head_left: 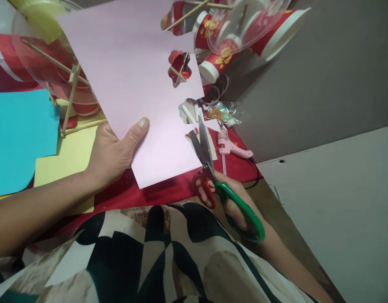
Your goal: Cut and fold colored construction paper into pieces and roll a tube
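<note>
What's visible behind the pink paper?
Through the flower-shaped hole in the pink paper: crossed wooden sticks and something red. Whatever lies behind the uncut part is covered.

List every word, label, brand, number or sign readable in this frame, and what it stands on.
None can be read.
Pink paper: no writing on the side in view.
Scissors: no legible marking.
Red cup: gold pattern, no legible words.
Clear packet: too small and blurred to tell.
</note>
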Demonstrator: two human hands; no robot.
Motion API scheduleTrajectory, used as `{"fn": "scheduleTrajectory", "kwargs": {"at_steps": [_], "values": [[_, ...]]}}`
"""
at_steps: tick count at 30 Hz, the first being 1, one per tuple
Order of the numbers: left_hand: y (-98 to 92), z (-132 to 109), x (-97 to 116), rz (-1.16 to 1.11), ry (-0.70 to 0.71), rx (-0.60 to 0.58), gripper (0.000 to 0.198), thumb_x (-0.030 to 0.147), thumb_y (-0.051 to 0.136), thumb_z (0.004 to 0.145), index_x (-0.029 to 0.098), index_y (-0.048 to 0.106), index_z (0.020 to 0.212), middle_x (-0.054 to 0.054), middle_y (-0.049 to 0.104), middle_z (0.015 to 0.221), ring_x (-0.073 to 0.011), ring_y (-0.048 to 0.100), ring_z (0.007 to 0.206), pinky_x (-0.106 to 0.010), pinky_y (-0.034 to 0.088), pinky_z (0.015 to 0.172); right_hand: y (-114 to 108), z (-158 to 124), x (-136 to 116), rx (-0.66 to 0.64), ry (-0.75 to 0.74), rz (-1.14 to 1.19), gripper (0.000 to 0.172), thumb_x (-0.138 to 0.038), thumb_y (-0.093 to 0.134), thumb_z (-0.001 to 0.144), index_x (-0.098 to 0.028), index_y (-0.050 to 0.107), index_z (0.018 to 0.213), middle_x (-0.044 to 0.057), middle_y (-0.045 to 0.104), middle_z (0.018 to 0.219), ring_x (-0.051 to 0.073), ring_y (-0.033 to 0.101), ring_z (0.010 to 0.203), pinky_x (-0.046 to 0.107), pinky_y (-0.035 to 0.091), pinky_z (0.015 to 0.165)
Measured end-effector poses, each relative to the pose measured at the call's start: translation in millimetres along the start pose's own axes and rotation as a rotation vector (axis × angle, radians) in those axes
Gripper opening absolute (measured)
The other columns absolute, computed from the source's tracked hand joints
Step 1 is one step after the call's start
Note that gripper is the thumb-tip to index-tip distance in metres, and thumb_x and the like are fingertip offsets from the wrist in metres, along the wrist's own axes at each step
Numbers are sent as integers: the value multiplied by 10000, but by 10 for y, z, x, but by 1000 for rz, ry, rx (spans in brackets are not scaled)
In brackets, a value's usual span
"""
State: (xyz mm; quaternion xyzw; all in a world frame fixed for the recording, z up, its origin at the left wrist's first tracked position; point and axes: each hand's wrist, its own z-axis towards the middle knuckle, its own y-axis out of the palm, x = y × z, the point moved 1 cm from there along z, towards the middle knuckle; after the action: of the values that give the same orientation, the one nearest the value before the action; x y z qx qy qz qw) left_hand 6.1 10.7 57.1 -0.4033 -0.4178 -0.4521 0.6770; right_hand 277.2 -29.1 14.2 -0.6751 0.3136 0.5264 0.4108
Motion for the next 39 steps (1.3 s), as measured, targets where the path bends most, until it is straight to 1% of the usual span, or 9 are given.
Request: {"fn": "scheduleTrajectory", "kwargs": {"at_steps": [4,7,9,13,17,22,29,35,39], "values": [[-6,-14,-8,16,-1,-14,323,521,656,877,206,727,904,-48,779,939,-263,737,973,-368,637,841,9,3,-20,-44,-8,27,557,-689,674,768,-197,587,1016,3,553,737,139,474,606,256,382,535],[1,-34,5,9,-16,-13,324,526,654,876,211,730,894,-57,778,944,-276,736,976,-387,636,844,43,30,-53,0,11,-59,383,-506,713,796,-196,606,993,-10,545,721,133,485,616,239,400,553],[4,-43,18,6,-24,-12,312,522,659,872,220,731,890,-55,777,953,-277,737,970,-390,635,843,66,50,-56,33,-3,-100,312,-445,699,807,-193,615,971,-16,534,704,124,473,596,232,400,544],[2,-57,28,26,-28,-15,313,533,659,864,227,713,832,-45,765,888,-272,734,958,-372,641,809,99,70,-13,78,-51,-109,242,-412,669,841,-192,616,927,-21,527,683,110,459,560,220,388,514],[4,-78,14,62,-23,-20,319,535,662,860,228,686,777,-36,741,801,-258,733,897,-352,645,759,131,66,-21,105,-105,-73,190,-278,733,795,-200,607,913,-56,499,642,80,397,510,197,346,483],[19,-95,6,54,-26,-10,296,514,663,865,221,692,829,-36,745,845,-243,729,862,-344,634,766,172,70,-92,151,-75,-105,215,-330,728,770,-200,590,870,-52,483,622,93,400,521,208,342,478],[15,-89,-2,53,-28,-7,319,539,673,848,221,694,828,-40,733,797,-242,721,822,-345,636,749,197,78,-107,193,-65,-175,209,-336,717,757,-203,573,828,-66,424,580,91,371,492,214,326,460],[25,-89,12,23,-34,-13,295,512,689,844,218,694,843,-54,745,846,-257,724,879,-350,626,787,203,63,-50,217,-131,-200,169,-328,694,776,-205,589,825,-50,473,594,94,394,499,218,326,460],[37,-94,26,8,-39,-9,291,503,692,841,213,699,858,-50,743,846,-262,725,883,-354,625,785,217,55,13,245,-155,-196,176,-358,675,799,-207,591,832,-57,452,575,91,380,471,221,321,439]]}}
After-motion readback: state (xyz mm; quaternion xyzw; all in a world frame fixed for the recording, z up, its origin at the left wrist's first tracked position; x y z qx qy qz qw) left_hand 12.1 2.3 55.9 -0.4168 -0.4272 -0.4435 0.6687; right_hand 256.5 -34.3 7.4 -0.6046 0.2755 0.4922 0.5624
